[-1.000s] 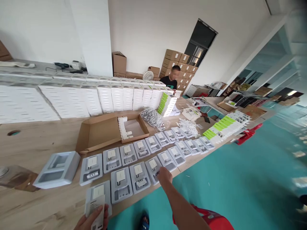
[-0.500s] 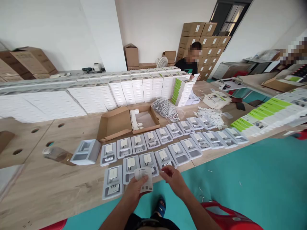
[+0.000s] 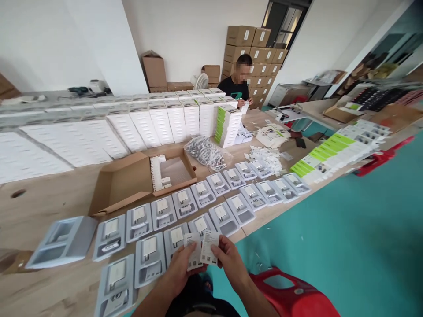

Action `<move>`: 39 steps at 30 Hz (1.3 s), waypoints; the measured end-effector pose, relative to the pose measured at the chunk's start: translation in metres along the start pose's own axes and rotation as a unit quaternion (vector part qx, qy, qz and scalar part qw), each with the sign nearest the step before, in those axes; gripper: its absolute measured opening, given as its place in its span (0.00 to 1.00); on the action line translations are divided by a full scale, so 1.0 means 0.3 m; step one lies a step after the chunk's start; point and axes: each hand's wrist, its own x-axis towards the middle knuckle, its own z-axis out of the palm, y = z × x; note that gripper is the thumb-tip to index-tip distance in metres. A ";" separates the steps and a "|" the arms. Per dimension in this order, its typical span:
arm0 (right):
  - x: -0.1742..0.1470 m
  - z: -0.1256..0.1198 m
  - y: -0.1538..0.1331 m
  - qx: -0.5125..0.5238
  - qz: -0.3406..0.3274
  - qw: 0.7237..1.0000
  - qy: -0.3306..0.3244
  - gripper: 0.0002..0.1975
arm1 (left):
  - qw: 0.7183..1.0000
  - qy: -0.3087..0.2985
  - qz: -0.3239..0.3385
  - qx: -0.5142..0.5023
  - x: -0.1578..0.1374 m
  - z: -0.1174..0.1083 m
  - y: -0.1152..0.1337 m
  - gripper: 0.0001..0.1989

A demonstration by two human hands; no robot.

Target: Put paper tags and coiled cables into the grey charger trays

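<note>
My left hand pinches a small stack of white printed leaflets by its lower left edge. Between the thumb and fingers of my right hand is a single white leaflet, held close beside that stack. Both hands are above the table's front edge. Behind them run two rows of grey plastic trays, each with a white rectangular block in it. Some trays also have a small printed piece in the lower compartment. My hands partly hide the nearest trays.
A stack of grey trays stands at left. An open cardboard box and a bag of cables lie behind the rows. White box stacks line the back. A co-worker sits beyond; a red stool is at right.
My right hand, which was apart from the stack with thumb and fingers together, now holds a leaflet beside it. The view has turned to the right. The co-worker's hands still hold a white piece.
</note>
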 end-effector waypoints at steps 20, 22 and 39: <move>0.239 -0.503 -0.238 -0.239 -0.086 0.965 -0.068 0.14 | 0.989 0.013 0.102 0.103 0.312 0.433 0.015 0.17; 0.272 -0.580 -0.270 -0.199 0.006 0.977 -0.079 0.16 | 0.987 0.057 0.111 0.104 0.336 0.506 -0.021 0.17; 0.251 -0.560 -0.239 -0.240 0.068 0.948 -0.198 0.11 | 0.976 0.097 0.141 0.131 0.242 0.496 -0.115 0.15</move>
